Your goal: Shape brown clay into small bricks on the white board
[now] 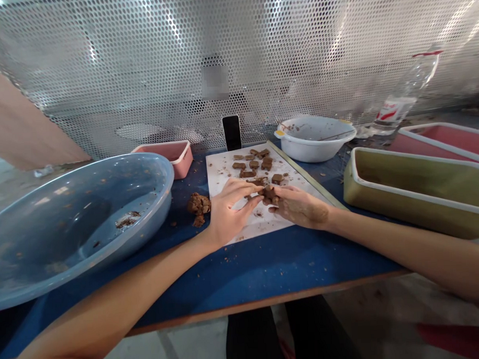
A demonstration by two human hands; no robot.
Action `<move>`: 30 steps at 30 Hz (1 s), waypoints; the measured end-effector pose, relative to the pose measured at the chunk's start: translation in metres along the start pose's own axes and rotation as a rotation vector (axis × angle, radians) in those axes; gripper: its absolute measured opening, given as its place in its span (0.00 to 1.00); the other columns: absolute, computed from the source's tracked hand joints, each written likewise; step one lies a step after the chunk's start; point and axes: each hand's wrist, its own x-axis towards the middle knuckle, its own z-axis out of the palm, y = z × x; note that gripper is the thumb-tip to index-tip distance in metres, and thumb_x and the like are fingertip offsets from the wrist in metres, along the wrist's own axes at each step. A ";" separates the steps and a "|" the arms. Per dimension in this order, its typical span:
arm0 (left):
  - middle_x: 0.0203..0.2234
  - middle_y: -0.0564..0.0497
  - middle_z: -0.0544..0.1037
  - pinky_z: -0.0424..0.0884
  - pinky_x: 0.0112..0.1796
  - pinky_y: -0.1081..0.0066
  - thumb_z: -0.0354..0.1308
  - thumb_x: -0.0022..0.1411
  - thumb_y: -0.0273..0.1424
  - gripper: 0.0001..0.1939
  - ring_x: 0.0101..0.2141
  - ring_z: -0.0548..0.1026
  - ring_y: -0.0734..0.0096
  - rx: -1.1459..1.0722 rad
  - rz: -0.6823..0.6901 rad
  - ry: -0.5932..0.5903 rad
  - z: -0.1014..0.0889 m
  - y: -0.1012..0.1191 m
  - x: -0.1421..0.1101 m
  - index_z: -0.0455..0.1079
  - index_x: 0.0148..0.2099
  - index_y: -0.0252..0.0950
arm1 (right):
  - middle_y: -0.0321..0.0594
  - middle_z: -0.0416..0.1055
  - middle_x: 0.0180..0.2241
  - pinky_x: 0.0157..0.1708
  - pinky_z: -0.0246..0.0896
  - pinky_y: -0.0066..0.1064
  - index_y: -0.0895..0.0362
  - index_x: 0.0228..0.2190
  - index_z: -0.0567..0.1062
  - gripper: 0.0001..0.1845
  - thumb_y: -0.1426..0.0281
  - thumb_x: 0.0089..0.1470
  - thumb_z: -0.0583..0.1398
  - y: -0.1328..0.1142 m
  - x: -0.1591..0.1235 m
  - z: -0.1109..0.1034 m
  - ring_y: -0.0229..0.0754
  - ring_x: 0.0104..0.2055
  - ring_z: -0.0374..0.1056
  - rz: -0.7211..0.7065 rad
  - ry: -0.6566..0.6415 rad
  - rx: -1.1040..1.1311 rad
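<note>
My left hand [230, 211] and my right hand [299, 206] meet over a white board [227, 172] on the blue table [266, 267]. Both pinch a small brown clay piece [268, 194] between their fingertips. Several small brown clay blocks [254, 163] lie in rows on the far part of the board. A brown clay lump [198, 204] sits on the table just left of my left hand.
A large blue basin [68, 222] fills the left side. A pink tub [171, 153], a black phone [232, 132], a white bowl [314, 137] and a plastic bottle [405, 98] stand at the back. An olive tray [416, 189] and a pink tray [446, 138] lie right.
</note>
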 end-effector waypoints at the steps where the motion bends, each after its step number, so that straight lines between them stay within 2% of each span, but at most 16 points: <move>1: 0.42 0.48 0.88 0.81 0.50 0.56 0.69 0.72 0.33 0.06 0.46 0.83 0.59 -0.004 -0.004 0.003 0.000 0.000 0.000 0.85 0.49 0.44 | 0.37 0.73 0.34 0.42 0.58 0.37 0.50 0.37 0.81 0.18 0.52 0.55 0.75 0.000 0.000 0.000 0.45 0.43 0.67 -0.001 -0.002 0.005; 9: 0.40 0.48 0.88 0.81 0.49 0.58 0.70 0.72 0.32 0.03 0.44 0.83 0.61 -0.017 0.026 0.021 0.001 -0.001 0.000 0.84 0.46 0.42 | 0.36 0.71 0.34 0.41 0.57 0.35 0.51 0.35 0.82 0.21 0.52 0.50 0.78 0.000 -0.001 0.003 0.43 0.43 0.66 0.007 0.016 0.030; 15: 0.39 0.48 0.87 0.82 0.47 0.60 0.70 0.71 0.31 0.03 0.44 0.83 0.63 0.005 0.080 0.030 0.003 -0.006 -0.001 0.83 0.47 0.40 | 0.36 0.72 0.35 0.41 0.57 0.34 0.52 0.35 0.83 0.20 0.53 0.51 0.79 0.001 -0.001 0.002 0.42 0.42 0.65 0.012 0.010 0.033; 30: 0.40 0.48 0.86 0.82 0.47 0.60 0.71 0.71 0.29 0.05 0.44 0.83 0.64 -0.013 0.072 0.031 0.003 -0.007 -0.002 0.83 0.48 0.39 | 0.37 0.73 0.37 0.42 0.58 0.31 0.52 0.38 0.85 0.17 0.56 0.52 0.79 0.002 -0.002 0.001 0.40 0.44 0.67 -0.006 -0.026 0.064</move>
